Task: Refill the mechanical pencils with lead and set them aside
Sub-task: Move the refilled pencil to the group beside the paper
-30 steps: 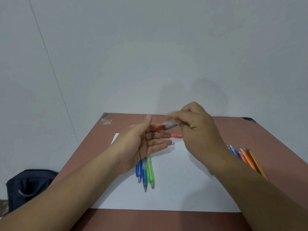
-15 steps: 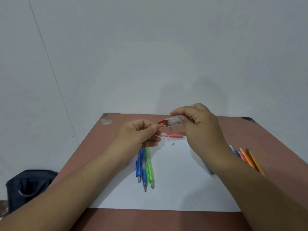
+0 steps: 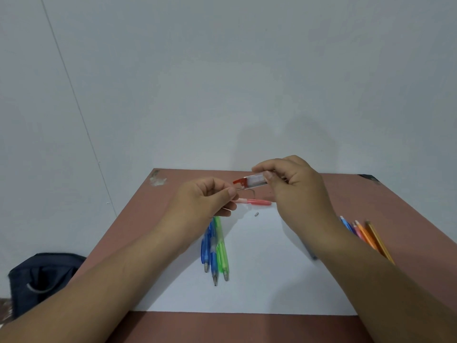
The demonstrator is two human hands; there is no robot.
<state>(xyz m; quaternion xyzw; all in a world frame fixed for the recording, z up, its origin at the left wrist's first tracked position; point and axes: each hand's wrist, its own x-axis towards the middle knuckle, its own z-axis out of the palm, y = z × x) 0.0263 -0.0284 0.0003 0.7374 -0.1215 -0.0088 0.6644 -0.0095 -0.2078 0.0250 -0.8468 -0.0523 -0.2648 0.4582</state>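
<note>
Above white paper (image 3: 259, 280), right hand (image 3: 296, 191) pinching lead case (image 3: 251, 181), left hand (image 3: 205, 201) fingers curled

Reddish-brown table (image 3: 173, 184) under white paper (image 3: 259, 280). Blue pencils (image 3: 207, 246) beside green pencil (image 3: 221, 248), near left. Pink pencil (image 3: 257, 202) far. Red-capped clear lead case (image 3: 249, 181). Blue, pink, orange pencils (image 3: 363, 233) right. Dark navy bag (image 3: 42, 276) left. Pale grey wall (image 3: 222, 70).

Wide open white sheet (image 3: 259, 288) at lower centre of the frame, plenty of room there. To its left, three pencils (image 3: 214, 251) lie bunched under the left hand (image 3: 202, 201). A pink pencil (image 3: 257, 202) and a tiny cap (image 3: 256, 214), possibly an eraser, sit mid-frame. More pencils (image 3: 366, 235) crowd the right edge.
</note>
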